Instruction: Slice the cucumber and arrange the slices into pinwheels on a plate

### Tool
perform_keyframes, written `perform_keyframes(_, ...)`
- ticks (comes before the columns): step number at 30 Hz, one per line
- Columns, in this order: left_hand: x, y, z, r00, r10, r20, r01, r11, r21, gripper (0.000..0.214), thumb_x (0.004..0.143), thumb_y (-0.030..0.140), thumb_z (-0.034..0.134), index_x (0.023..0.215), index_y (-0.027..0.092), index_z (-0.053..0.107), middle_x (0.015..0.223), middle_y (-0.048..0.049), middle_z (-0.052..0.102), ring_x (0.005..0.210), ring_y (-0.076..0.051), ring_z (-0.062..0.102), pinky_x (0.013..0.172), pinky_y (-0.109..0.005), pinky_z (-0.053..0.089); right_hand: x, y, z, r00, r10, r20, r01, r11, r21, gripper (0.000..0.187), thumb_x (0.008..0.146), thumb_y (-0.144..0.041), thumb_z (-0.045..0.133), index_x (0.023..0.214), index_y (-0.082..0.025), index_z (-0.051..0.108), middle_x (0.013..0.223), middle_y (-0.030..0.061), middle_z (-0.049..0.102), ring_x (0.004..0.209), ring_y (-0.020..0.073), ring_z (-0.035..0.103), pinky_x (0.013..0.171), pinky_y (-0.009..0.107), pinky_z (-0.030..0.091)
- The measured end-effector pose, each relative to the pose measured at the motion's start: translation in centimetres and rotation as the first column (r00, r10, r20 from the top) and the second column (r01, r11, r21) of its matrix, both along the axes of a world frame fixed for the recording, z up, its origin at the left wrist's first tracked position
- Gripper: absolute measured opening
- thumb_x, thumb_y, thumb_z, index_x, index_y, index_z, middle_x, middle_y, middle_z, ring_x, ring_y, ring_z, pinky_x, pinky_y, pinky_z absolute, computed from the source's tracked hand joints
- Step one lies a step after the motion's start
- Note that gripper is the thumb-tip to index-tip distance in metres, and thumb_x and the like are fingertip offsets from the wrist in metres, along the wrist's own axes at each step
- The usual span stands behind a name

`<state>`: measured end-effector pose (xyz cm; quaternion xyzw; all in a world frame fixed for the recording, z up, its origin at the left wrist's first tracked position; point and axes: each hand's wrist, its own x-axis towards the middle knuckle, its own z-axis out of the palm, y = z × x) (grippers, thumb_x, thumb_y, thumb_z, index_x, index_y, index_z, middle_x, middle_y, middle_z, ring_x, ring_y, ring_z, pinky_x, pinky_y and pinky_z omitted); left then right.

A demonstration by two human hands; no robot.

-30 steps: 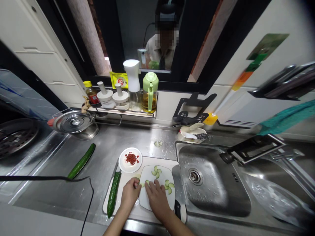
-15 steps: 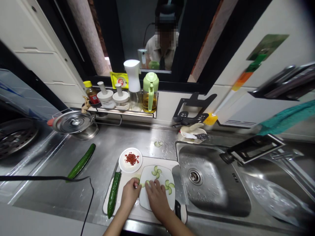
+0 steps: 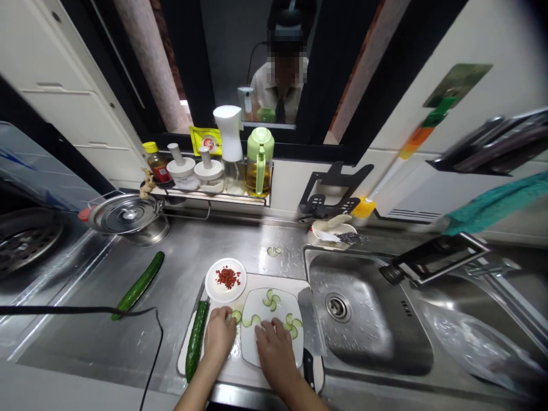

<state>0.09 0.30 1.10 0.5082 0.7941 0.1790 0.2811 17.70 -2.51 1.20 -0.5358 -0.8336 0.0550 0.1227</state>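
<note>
While left hand [image 3: 219,338] and right hand [image 3: 274,351] rest open (gripping nothing), cucumber slices [image 3: 248,321] lie at their fingertips [image 3: 260,330].

No text could be read. The yellow packet [image 3: 206,140], just left of the white spray bottle [image 3: 230,137], bore a red mark, too small and blurred to make out.

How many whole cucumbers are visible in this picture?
2. The counter cucumber lies left of the cutting board; the board cucumber lies on it, beside the left hand.

White plate [image 3: 274,342], pale green cucumber slices [image 3: 270,299], dark green cucumber [image 3: 196,340].
</note>
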Motion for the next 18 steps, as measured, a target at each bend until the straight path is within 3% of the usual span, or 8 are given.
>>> perform_keyframes(11,-0.3,0.3,0.1,0.998,-0.021,0.067,0.023,0.999,-0.029,0.011,0.076,0.016,0.049,0.07,0.021,0.057,0.066,0.0001,0.063,0.064,-0.014,0.058,0.066,-0.022,0.038,0.5,-0.6,-0.1,1.0,-0.014,-0.012,0.012,0.99,-0.141,0.025,0.084,-0.015,0.047,0.105,-0.024,0.058,0.11,0.005,0.061,0.112,0.0285,0.043,0.084,0.04,0.034)
perform_keyframes(18,-2.2,-0.3,1.2,0.987,-0.012,0.163,0.004,0.999,0.051,0.009,0.075,0.023,0.053,0.07,0.021,0.059,0.067,0.0019,0.064,0.062,-0.012,0.057,0.063,-0.02,0.038,0.1,-0.1,1.7,0.995,-0.035,-0.095,0.007,0.959,-0.284,0.022,0.084,-0.017,0.049,0.101,-0.027,0.06,0.109,0.003,0.06,0.111,0.0255,0.042,0.083,0.037,0.035)
